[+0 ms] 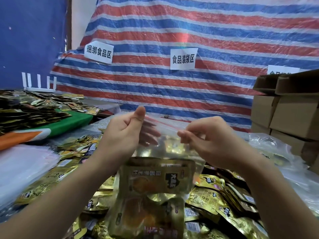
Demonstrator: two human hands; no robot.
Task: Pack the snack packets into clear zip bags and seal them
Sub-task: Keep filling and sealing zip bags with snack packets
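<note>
A clear zip bag (170,133) with a red zip line hangs upright in front of me, held up by both hands. Gold snack packets (156,176) sit inside its lower part. My left hand (126,130) pinches the bag's top left edge, thumb in front and fingers behind the plastic. My right hand (205,140) pinches the zip strip at the top right between thumb and fingertips. Below lies a heap of loose gold snack packets (215,190) covering the table.
A stack of empty clear bags (25,163) lies at the left. Dark and gold packets (31,109) pile on a green cloth at the far left. Cardboard boxes (290,109) stand at the right. A striped tarp with paper labels (183,59) hangs behind.
</note>
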